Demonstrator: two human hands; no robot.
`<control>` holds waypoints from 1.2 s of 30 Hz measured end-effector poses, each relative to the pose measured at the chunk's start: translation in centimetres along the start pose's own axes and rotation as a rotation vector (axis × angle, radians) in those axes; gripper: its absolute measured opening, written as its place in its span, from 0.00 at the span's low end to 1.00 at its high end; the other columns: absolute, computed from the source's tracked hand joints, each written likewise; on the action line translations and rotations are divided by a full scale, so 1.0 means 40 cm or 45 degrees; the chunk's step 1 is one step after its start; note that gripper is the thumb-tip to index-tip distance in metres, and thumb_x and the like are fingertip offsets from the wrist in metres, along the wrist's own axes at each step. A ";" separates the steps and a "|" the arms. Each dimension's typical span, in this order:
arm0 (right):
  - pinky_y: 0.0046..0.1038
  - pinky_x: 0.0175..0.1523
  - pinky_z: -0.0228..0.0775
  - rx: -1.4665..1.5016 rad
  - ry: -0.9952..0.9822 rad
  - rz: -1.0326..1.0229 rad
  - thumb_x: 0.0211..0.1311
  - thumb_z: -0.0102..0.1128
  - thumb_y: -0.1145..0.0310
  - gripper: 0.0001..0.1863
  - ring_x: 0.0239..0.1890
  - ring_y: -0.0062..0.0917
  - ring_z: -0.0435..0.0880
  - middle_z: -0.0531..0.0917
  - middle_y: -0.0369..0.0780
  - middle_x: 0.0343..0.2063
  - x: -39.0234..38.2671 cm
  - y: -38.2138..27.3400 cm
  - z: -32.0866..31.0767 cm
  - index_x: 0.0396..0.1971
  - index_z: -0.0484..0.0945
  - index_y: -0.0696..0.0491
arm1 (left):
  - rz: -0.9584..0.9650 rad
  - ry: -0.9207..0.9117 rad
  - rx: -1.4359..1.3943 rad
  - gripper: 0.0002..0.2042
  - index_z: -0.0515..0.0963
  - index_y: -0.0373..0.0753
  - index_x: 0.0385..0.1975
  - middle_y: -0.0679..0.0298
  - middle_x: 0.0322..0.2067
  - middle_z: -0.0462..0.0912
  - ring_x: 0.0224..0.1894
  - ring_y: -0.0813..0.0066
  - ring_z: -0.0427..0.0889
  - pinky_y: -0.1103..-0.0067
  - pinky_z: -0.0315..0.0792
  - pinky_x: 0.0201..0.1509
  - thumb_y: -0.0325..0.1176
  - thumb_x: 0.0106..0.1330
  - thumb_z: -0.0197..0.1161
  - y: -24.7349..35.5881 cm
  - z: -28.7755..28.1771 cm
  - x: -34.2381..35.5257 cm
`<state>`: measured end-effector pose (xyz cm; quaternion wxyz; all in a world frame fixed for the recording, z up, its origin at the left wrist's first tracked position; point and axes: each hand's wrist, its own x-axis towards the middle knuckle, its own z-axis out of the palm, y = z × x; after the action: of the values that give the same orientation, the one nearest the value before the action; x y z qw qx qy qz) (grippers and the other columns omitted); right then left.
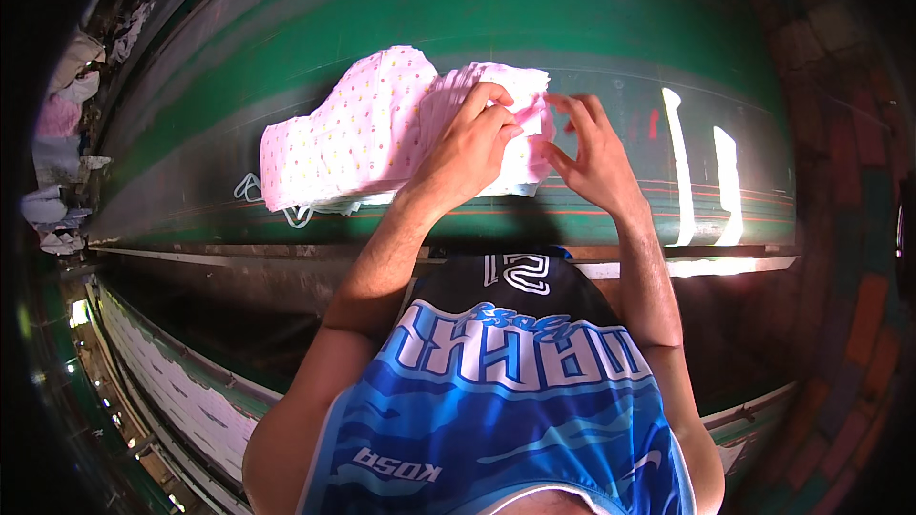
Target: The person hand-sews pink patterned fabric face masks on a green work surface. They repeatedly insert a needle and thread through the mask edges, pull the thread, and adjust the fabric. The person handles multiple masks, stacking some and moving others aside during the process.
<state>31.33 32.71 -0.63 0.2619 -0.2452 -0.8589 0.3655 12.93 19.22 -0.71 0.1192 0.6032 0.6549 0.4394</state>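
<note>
Printed pink fabric pieces lie piled on the green work surface, with white cord loops poking out at their lower left. Beside them is a second pink stack. My left hand is over this stack, fingers bent and closed on a pink edge near its top; exactly what the fingertips pinch is partly hidden. My right hand is at the stack's right edge, thumb and fingers curved and apart, tips at or close to the fabric.
Heaps of pale cloth line the far left. A light rail runs along the near edge, and a slatted white structure is at the lower left. Multicoloured paving shows at the right. Strips of sunlight fall right of my hands.
</note>
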 end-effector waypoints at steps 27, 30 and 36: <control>0.32 0.47 0.84 0.156 -0.111 0.108 0.69 0.79 0.58 0.21 0.41 0.27 0.91 0.90 0.42 0.41 0.216 0.054 0.093 0.50 0.87 0.59 | 0.198 0.001 0.277 0.08 0.88 0.35 0.48 0.59 0.65 0.85 0.67 0.54 0.80 0.63 0.76 0.71 0.25 0.71 0.72 -0.047 -0.120 -0.007; 0.28 0.42 0.82 0.389 -0.099 0.284 0.70 0.79 0.55 0.24 0.37 0.20 0.88 0.90 0.39 0.38 0.203 0.094 0.122 0.53 0.86 0.59 | -0.062 0.044 0.358 0.16 0.86 0.39 0.55 0.52 0.72 0.75 0.72 0.47 0.72 0.57 0.70 0.76 0.30 0.68 0.76 -0.051 -0.076 -0.038; 0.24 0.40 0.77 0.601 -0.173 0.487 0.71 0.79 0.53 0.27 0.36 0.17 0.85 0.89 0.36 0.38 0.204 0.150 0.142 0.58 0.85 0.59 | -0.033 0.226 0.646 0.18 0.84 0.37 0.58 0.47 0.73 0.70 0.74 0.42 0.70 0.53 0.69 0.76 0.31 0.70 0.73 -0.036 0.053 -0.055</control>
<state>23.08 38.56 -6.34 0.1800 -0.3097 -0.7041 0.6131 13.93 18.36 -3.83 -0.0883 0.5645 0.7596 0.3108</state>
